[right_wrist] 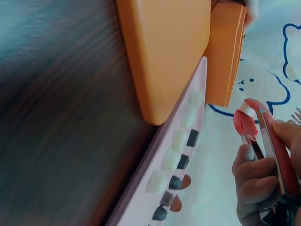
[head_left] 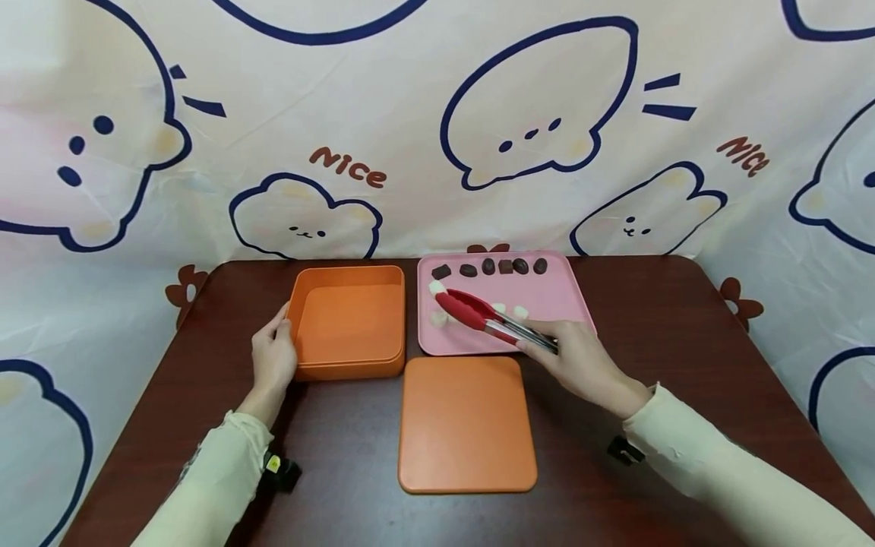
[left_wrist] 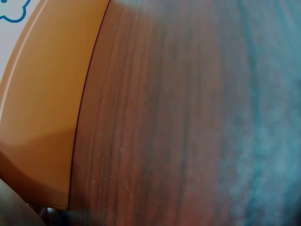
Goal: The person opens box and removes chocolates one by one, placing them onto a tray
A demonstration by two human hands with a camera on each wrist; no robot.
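My right hand (head_left: 581, 361) grips a pair of metal tongs (head_left: 492, 317) with red tips. Pinched in the tips is a small white piece (head_left: 437, 287), like a sweet, over the left part of the pink tray (head_left: 560, 296). In the right wrist view, fingers (right_wrist: 254, 183) wrap round the tongs. On the tray, several dark chocolates (head_left: 488, 266) line the far side, and white pieces (head_left: 521, 312) sit nearer, partly hidden by the tongs. At the left, my left hand (head_left: 273, 357) holds the side wall of an open orange box (head_left: 349, 368) with nothing inside.
A flat orange lid (head_left: 468, 425) lies on the dark wooden table (head_left: 342, 471), in front of the tray and to the right of the box. Behind the table hangs a white patterned cloth (head_left: 410, 106), which continues down both sides.
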